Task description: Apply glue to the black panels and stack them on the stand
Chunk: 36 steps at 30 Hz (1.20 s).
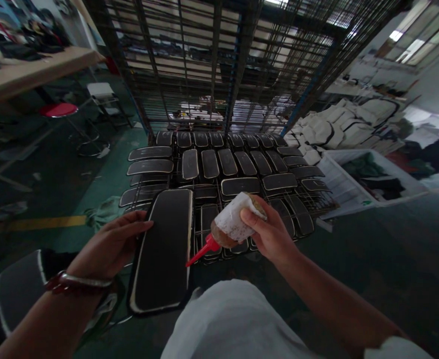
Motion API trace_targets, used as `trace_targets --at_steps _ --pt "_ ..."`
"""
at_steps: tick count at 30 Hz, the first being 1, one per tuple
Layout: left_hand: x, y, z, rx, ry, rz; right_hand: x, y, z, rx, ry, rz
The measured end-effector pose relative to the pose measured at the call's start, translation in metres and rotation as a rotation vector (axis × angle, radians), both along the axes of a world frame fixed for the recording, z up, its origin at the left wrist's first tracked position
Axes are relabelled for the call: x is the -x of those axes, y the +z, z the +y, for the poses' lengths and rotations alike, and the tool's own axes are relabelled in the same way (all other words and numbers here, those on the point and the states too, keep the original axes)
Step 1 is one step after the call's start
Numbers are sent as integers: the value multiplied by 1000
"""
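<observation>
Centrally, my right hand (270,227) grips the glue bottle (234,222); left of it, my left hand's (110,244) fingers clasp the black panel (163,249).

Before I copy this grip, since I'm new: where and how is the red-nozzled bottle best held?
Grip the bottle around its broad white wrapping, probably best from the right: its slim red nozzle tilts down and left toward the dark panel.

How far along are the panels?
Looks done: racked panels, many with pale edge lines. In hand: left hand holds a dark panel; right hand angles a bottle, red nozzle at the panel's right edge. Left: possibly the stretch below the nozzle; can't tell for other panels.
</observation>
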<state>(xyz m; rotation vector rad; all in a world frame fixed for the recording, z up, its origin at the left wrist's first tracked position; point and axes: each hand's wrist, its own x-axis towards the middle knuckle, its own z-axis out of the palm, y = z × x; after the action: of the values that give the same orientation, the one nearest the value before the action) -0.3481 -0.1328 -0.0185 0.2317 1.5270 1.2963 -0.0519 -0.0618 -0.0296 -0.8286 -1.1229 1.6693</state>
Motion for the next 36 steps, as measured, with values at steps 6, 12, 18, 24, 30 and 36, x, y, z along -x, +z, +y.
trace_targets --at_steps 6,12,18,24,30,36 --pt "8 -1 5 -41 118 -23 3 -2 -3 6 -7 19" --pt "14 1 5 0 294 -165 9 2 2 59 -100 72" --pt "19 -22 -2 -81 410 -248 10 0 11 68 -238 104" --pt "4 -28 -4 -134 483 -309 10 -10 11 52 -338 124" --pt "-7 -29 -4 -198 530 -339 15 -15 4 83 -334 144" --pt "-14 -24 0 -178 588 -373 18 -22 -6 109 -276 141"
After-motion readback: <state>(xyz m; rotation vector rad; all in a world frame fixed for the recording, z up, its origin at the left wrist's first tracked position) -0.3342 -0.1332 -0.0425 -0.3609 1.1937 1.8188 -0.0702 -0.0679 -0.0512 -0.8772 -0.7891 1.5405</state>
